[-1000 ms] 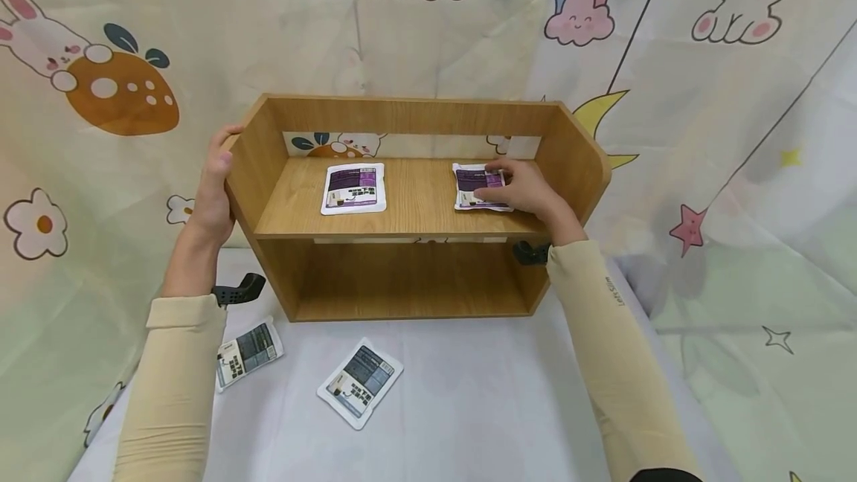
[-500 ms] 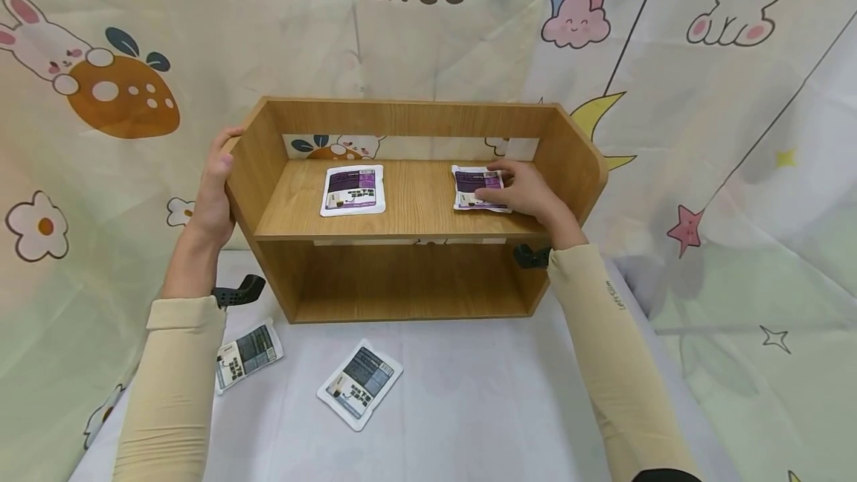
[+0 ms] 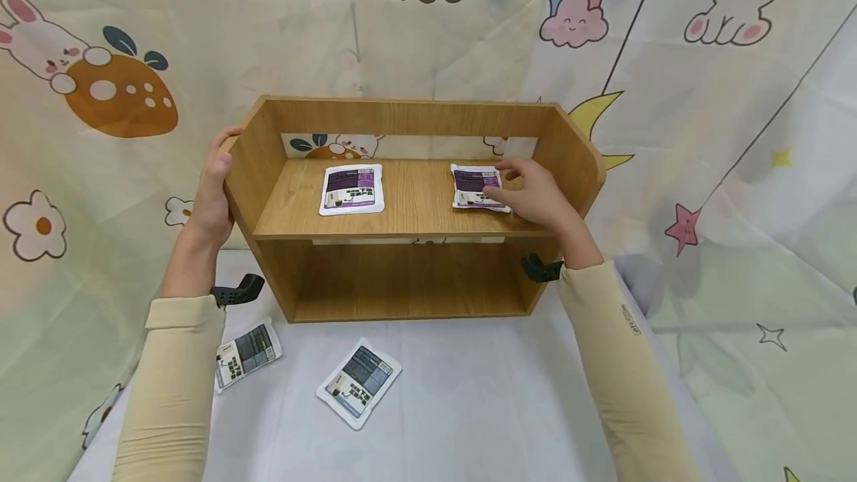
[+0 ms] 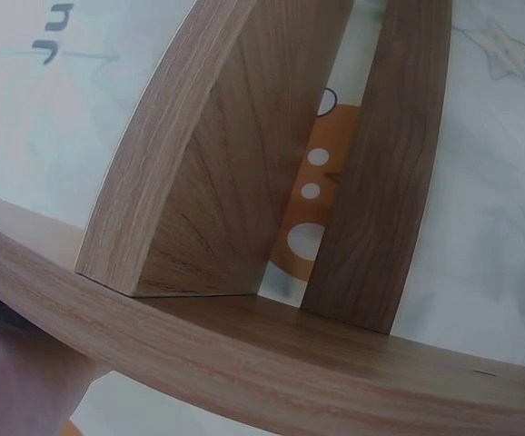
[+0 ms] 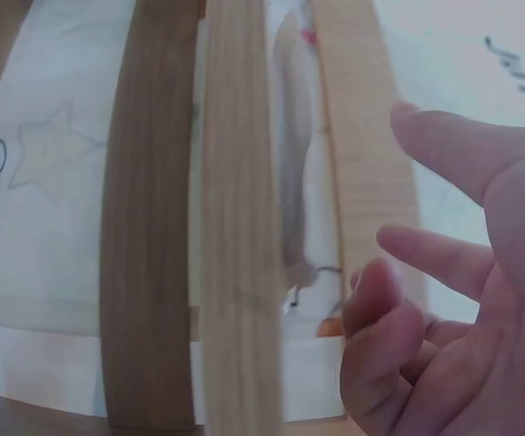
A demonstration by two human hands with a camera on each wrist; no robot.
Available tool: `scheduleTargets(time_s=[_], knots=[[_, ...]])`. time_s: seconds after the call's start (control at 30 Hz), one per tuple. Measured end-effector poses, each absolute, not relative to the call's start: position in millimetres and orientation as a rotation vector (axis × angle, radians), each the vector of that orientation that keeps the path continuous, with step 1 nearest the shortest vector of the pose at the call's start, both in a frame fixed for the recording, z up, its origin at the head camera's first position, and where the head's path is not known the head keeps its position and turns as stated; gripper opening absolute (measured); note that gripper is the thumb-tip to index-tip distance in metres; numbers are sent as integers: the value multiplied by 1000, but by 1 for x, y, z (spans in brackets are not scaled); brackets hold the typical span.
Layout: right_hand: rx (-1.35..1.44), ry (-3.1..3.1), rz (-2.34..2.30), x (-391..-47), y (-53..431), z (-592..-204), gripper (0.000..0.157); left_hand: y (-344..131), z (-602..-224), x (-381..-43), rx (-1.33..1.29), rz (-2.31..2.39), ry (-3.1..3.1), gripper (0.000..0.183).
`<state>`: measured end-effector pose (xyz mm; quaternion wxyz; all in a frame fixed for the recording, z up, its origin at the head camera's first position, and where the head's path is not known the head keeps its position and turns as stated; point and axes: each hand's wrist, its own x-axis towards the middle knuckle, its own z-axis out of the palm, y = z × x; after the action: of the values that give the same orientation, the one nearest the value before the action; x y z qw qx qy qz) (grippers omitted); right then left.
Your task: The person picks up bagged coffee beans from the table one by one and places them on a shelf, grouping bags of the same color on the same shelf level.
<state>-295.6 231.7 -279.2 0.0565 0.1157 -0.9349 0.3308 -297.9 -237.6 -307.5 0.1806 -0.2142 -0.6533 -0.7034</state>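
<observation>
A two-tier wooden shelf (image 3: 415, 225) stands on the white-covered table, and my left hand (image 3: 213, 199) grips the outer edge of its left side panel. In the left wrist view only part of that hand (image 4: 26, 381) shows past the wood. On the upper tier lie two flat white packets with purple labels, a left packet (image 3: 352, 190) and a right packet (image 3: 475, 187). My right hand (image 3: 538, 195) hovers at the right packet's right edge, thumb and fingers apart and relaxed. In the right wrist view, nothing sits between the fingers (image 5: 435, 254).
Two white packets with grey-blue labels lie on the table (image 3: 469, 407) in front: one packet (image 3: 359, 384) near the middle and another packet (image 3: 248, 354) beside the left forearm, partly hidden by it. A printed cloth (image 3: 281, 28) hangs behind the shelf.
My right hand has let go of the right purple packet and drawn back slightly to the right. That packet stays on the upper tier. The left hand keeps its grip on the shelf.
</observation>
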Motion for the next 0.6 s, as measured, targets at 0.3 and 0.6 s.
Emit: scheduleTargets(time_s=[0.3,0.6], knots=[[471,-2765,969,-259,220,-273,54,-239,-309,-297,-603,-1992,-1844,52],[608,-2627,991,-226,203,-277,48,-238,-308,-298,-626,-1992,-1828,52]])
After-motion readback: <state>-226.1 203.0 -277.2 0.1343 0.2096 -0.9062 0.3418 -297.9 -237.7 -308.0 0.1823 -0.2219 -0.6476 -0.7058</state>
